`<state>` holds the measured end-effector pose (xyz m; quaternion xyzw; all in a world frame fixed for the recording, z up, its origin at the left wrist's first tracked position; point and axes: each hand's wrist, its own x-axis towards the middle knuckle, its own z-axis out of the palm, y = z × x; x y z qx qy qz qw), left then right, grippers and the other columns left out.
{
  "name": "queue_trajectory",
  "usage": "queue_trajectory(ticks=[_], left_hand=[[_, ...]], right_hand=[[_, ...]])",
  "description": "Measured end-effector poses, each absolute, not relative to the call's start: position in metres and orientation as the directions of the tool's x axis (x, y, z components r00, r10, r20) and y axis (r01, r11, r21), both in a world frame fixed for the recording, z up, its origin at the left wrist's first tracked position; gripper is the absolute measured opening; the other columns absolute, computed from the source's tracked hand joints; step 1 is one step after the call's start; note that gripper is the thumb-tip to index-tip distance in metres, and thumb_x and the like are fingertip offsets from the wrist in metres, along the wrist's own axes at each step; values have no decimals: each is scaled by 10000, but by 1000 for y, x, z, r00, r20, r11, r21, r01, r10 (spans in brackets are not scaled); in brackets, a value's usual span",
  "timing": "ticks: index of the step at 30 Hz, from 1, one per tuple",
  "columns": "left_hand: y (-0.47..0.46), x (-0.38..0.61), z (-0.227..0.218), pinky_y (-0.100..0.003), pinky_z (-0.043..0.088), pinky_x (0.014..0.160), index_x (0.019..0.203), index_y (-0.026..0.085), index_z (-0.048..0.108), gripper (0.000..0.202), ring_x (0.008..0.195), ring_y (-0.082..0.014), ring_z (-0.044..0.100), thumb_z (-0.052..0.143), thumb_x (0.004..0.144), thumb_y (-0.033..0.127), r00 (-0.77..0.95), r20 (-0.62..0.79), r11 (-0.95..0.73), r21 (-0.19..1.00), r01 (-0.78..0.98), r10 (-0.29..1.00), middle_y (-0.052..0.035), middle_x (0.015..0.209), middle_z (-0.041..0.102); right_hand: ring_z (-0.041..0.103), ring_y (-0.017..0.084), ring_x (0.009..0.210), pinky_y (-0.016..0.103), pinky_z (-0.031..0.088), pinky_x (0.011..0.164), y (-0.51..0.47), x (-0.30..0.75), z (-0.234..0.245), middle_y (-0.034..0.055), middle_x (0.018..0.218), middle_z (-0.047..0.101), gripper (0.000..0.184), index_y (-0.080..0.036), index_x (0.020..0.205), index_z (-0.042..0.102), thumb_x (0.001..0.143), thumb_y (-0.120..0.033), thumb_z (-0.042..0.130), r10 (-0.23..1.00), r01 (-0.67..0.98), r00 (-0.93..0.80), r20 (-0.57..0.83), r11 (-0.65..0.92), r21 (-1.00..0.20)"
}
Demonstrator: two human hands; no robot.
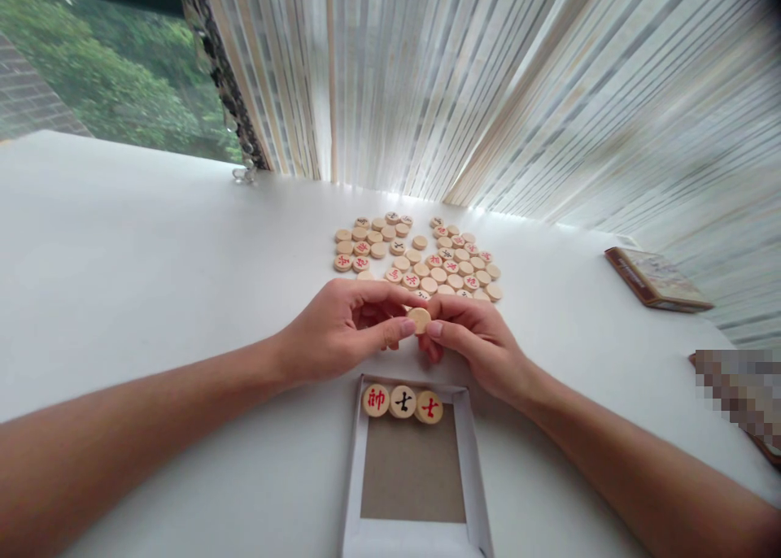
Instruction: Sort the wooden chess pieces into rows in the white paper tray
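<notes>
Between the fingertips of my left hand (351,326) and my right hand (473,334) is a round wooden Chinese chess piece (419,320). Its face toward me looks blank. Both hands are closed in a pinch on it, above the white table. Just below them lies a shallow white box (355,468) with a grey-brown bottom. Three pieces stand in a row along its far end: a red-marked piece (376,399), a black-marked piece (403,402) and another red-marked piece (429,407). Beyond my hands, several more chess pieces (429,285) lie spread out, some face up, some blank side up.
A brown flat box (659,279) lies on the white table (152,257) to the right. Nearer on that side is another brown object (765,440), partly blurred out. Striped string curtains (390,78) hang behind the table, with a window (122,78) at the left.
</notes>
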<state>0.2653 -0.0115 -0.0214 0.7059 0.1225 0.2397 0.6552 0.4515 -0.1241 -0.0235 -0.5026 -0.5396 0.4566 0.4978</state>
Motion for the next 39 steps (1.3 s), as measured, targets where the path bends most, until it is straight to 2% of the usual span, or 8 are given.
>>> queue_trajectory(ticks=[4,9,13,18,26,31,35,39], left_hand=[[-10,266,-19,-169,569,632,1055,128,825,172,656,-91,667,730,917,167,855,159,-76,987,-140,495,-30,813,773],[-9,266,-15,-162,558,626,1049,134,828,186,651,-85,664,686,931,116,853,169,-74,986,-153,494,-18,799,767],[-9,267,-16,-190,588,648,1094,120,803,195,682,-105,696,737,916,160,863,129,-15,990,-140,488,-36,850,791],[-10,267,-19,-210,601,674,1030,107,783,194,777,-142,730,807,872,216,867,84,25,994,-110,491,-64,892,797],[-9,266,-20,-183,535,591,1020,121,779,175,645,-96,658,796,894,241,830,146,-126,988,-92,538,-17,772,741],[-10,266,-18,-173,536,594,1003,123,765,130,644,-78,652,781,884,175,802,211,-176,975,-134,558,-7,820,727],[-10,265,-17,-199,566,622,1077,120,715,219,654,-88,655,731,859,107,824,172,-83,985,-152,539,0,831,712],[-8,265,-18,-235,587,650,1106,113,668,227,667,-113,670,715,895,181,854,128,18,987,-159,504,-8,804,712]], right_hand=[[540,131,577,247,416,561,-125,452,-25,-2,637,625,255,-174,765,650,958,-338,667,996,84,-1,84,84,-993],[548,125,575,241,425,563,-125,452,-26,-4,641,632,249,-169,777,657,964,-333,674,997,88,14,82,80,-993],[549,120,567,237,423,551,-125,452,-26,-4,646,636,267,-168,786,664,969,-362,688,995,77,16,96,95,-992],[566,121,573,233,445,544,-125,451,-26,-4,647,628,308,-166,788,670,958,-417,725,995,69,13,96,95,-993],[582,106,562,226,466,549,-124,450,-24,-1,673,653,320,-163,843,706,974,-455,722,993,49,58,99,96,-994],[579,94,538,208,476,498,-123,446,-24,-3,710,670,263,-171,906,722,946,-427,766,988,30,81,133,131,-991],[561,97,550,201,460,472,-123,444,-29,-9,712,653,258,-176,981,712,891,-388,828,979,34,138,148,144,-989],[547,95,555,198,442,459,-124,444,-31,-13,731,637,226,-181,1006,702,885,-329,824,970,102,141,197,184,-978]])
